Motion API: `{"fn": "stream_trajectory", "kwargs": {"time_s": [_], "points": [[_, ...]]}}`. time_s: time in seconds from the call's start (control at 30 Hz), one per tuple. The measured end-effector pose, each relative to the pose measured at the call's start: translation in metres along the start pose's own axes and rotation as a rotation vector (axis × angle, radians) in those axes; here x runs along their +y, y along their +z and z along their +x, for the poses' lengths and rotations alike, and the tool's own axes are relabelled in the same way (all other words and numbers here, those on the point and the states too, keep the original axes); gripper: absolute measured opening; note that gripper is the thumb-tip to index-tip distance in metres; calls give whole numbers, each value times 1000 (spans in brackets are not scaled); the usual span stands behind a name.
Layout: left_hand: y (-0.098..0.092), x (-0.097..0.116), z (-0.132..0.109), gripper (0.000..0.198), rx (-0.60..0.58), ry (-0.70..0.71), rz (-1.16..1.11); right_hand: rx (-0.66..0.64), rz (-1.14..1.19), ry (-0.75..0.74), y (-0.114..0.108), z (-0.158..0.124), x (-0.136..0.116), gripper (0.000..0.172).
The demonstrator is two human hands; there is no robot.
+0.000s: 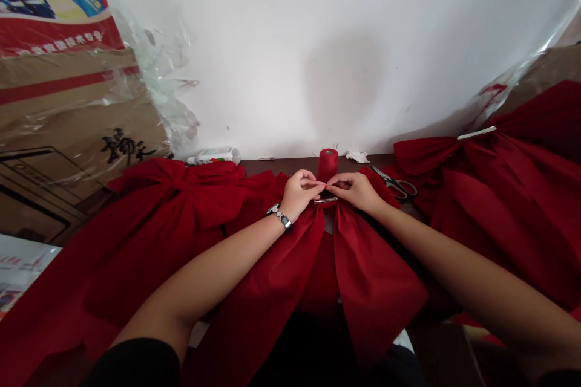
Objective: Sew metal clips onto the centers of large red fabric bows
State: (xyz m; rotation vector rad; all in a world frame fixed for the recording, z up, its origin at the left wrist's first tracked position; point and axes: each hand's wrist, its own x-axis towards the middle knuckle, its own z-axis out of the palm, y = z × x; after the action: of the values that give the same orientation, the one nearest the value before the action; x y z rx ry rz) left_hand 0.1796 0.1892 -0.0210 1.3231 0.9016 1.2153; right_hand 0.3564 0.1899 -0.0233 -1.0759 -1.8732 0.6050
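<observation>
In the head view, my left hand [300, 190] and my right hand [358, 191] meet fingertip to fingertip, both pinched closed. Whatever is between the fingers is too small to make out. Just below them, a silver metal clip [325, 200] lies across the top of a red fabric bow [290, 272], whose two tails spread down towards me. Right behind my hands stands a spool of red thread [328, 163], with thin pins or needles sticking up around it. Scissors [396, 186] with grey handles lie right of my right hand.
Finished-looking red bows [181, 193] are heaped at the left; more red fabric with a pale clip [476, 133] lies at the right. A white bottle [215, 155] and crumpled white tissue [357, 156] sit along the wall [272, 60]. A cardboard box [77, 133] stands left.
</observation>
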Motion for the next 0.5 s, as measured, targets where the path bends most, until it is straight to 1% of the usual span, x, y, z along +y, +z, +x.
{"fn": "stream_trajectory", "kwargs": {"time_s": [0.23,0.5], "points": [[0,-1,1,34,1,11,12,-1,24,-14,2,0,2,25],[0,-1,2,32,4,-8,-1,7,-38,-8,2,0,3,24]]}}
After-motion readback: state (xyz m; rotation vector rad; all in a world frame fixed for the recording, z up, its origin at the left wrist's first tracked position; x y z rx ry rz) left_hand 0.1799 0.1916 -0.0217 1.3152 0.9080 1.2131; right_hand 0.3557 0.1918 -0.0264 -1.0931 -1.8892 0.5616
